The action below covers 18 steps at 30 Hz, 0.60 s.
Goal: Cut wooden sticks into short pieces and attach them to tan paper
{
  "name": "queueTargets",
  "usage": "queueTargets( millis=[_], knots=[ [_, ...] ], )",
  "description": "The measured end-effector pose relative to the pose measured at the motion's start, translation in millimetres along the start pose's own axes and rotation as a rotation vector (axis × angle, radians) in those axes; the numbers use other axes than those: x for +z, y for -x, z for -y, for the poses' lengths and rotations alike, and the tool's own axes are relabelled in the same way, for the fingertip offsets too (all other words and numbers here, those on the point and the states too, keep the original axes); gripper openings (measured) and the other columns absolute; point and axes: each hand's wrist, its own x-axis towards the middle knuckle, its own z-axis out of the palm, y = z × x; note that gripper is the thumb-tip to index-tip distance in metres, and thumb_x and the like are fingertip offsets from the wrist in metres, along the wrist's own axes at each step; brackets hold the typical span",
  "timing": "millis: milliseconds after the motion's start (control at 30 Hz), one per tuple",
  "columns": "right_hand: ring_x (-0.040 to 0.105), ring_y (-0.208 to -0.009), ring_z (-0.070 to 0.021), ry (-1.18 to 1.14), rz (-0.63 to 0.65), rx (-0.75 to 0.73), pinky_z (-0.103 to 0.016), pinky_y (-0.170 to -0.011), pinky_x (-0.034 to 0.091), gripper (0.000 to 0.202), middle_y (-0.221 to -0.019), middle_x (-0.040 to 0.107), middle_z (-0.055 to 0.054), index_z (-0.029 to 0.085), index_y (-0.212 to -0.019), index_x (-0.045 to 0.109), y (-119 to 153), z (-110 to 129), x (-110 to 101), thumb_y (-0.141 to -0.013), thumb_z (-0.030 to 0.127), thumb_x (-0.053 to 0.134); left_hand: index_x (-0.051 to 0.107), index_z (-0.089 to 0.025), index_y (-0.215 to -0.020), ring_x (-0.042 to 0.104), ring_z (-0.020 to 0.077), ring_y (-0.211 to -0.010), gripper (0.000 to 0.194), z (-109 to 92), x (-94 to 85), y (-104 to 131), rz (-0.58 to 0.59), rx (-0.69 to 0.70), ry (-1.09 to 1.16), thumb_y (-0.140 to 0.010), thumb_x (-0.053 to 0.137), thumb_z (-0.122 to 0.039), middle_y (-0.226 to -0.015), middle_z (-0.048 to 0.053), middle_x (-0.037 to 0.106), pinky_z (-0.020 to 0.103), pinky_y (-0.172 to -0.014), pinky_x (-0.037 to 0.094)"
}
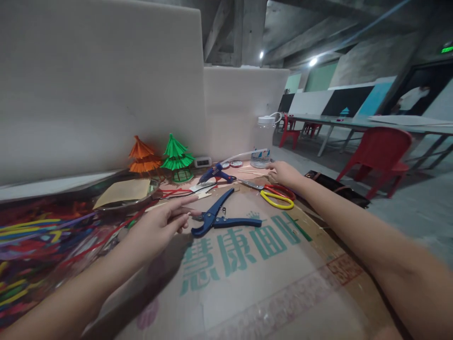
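Head view, clock dial centred on the blue cutter (209,221): lies splayed on the printed cardboard (247,283).
Right hand (286,174): reaches to 2 o'clock, fingers bunched narrow by the thin sticks (248,171); cannot tell if gripping one.
Left hand (159,223): hovers at 9 o'clock, fingers half curled beside the cutter; cannot tell if pinching anything small.
Scissors (277,199): lie between 2 and 3 o'clock, just below the right hand.
Glue gun (215,174): rests near 12.
Step in hand: looks like selecting material.
Next move: calls for a fine fingertip pinch, clear of scissors and bottle (261,146).
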Motion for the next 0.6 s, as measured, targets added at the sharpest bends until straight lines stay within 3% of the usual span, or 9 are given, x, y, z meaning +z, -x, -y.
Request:
queueTargets(
  millis=[100, 300, 500, 600],
  knots=[
    [0.067, -0.112, -0.0265, 0.017, 0.041, 0.03, -0.039, -0.096, 0.052, 0.031, -0.122, 0.071, -0.013, 0.016, -0.125, 0.068, 5.4, -6.8, -9.1, -0.099, 0.029, 0.057, 0.058, -0.019, -0.137, 0.07, 0.0214, -0.072, 0.05, -7.5, -3.9, 2.6, -0.027, 0.048, -0.081, -0.094, 0.051, -0.041, -0.096, 0.007, 0.081, 0.031, -0.063, 0.055],
    [0.066, -0.108, -0.0228, 0.046, 0.081, 0.025, -0.045, -0.094, 0.056, 0.034, -0.125, 0.066, -0.01, 0.018, -0.126, 0.063, 9.4, -4.3, -8.8, -0.1, 0.039, 0.06, 0.074, -0.02, -0.104, 0.073, 0.0264, -0.091, 0.038, -18.3, -10.4, 5.3, -0.176, 0.112, -0.24, -0.095, 0.048, -0.046, -0.096, 0.007, 0.079, 0.038, -0.088, 0.056],
    [0.064, -0.111, -0.0234, 0.105, 0.077, 0.013, -0.046, -0.095, 0.056, 0.033, -0.131, 0.062, -0.01, 0.019, -0.127, 0.062, -7.0, -0.2, 9.6, -0.099, 0.037, 0.062, 0.059, -0.02, -0.137, 0.069, 0.0279, -0.111, 0.048, -15.8, -11.4, 4.3, -0.115, 0.104, -0.227, -0.098, 0.04, -0.042, -0.111, 0.009, 0.078, 0.042, -0.098, 0.051],
    [0.065, -0.11, -0.023, 0.096, 0.111, 0.018, -0.044, -0.093, 0.057, 0.033, -0.13, 0.063, -0.01, 0.019, -0.127, 0.062, -19.4, 3.5, 15.6, -0.099, 0.037, 0.062, 0.056, -0.021, -0.138, 0.07, 0.0278, -0.107, 0.048, -19.1, -11.3, 5.9, -0.099, 0.073, -0.227, -0.099, 0.041, -0.044, -0.109, 0.008, 0.079, 0.041, -0.096, 0.051]
  ],
)
